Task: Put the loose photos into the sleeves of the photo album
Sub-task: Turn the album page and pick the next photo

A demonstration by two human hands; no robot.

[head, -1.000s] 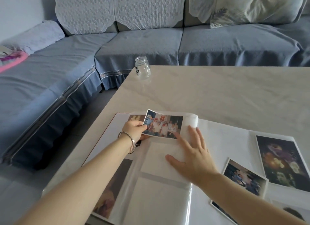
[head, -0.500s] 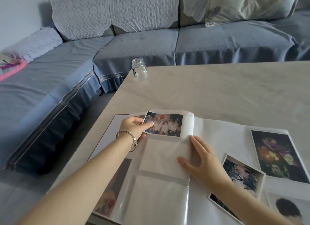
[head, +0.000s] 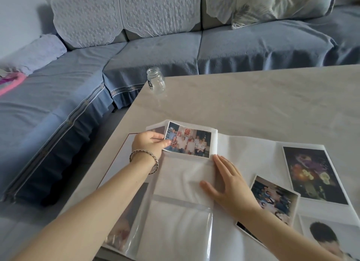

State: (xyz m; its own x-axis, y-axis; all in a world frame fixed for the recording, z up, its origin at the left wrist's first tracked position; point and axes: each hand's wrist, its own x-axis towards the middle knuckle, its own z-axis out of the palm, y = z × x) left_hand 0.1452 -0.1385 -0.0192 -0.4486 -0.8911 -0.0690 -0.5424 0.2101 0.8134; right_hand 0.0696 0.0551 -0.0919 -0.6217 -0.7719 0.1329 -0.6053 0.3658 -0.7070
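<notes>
**Ana:** What does the photo album look like?

**Ben:** The photo album (head: 251, 151) lies open on the table (head: 253, 101), close to the person. Its pages are white with shiny see-through sleeves. One clear page (head: 181, 177) stands up a bit in the middle.

**Ana:** Where is the photo the person is working on?

**Ben:** The group photo (head: 191, 142) is at the top of that clear page. It shows a row of people under a red sign. The left hand (head: 150, 144) pinches its left edge, thumb and fingers curled on it.

**Ana:** And the other hand?

**Ben:** The right hand (head: 228, 184) lies flat on the clear page. Its fingers are straight and a little spread.

**Ana:** Are there more photos?

**Ben:** A loose photo (head: 276, 200) of people lies on the right page, just beside the right hand. A dark flower photo (head: 311, 173) lies further right.

**Ana:** What is hard to see?

**Ben:** It cannot be told if the group photo is inside a sleeve or only on top. The right arm hides a corner of the loose photo and most of another one under it. A head photo (head: 327, 239) at the bottom right is cut off. The pictures on the left page are blurry behind the plastic and the left arm.
</notes>
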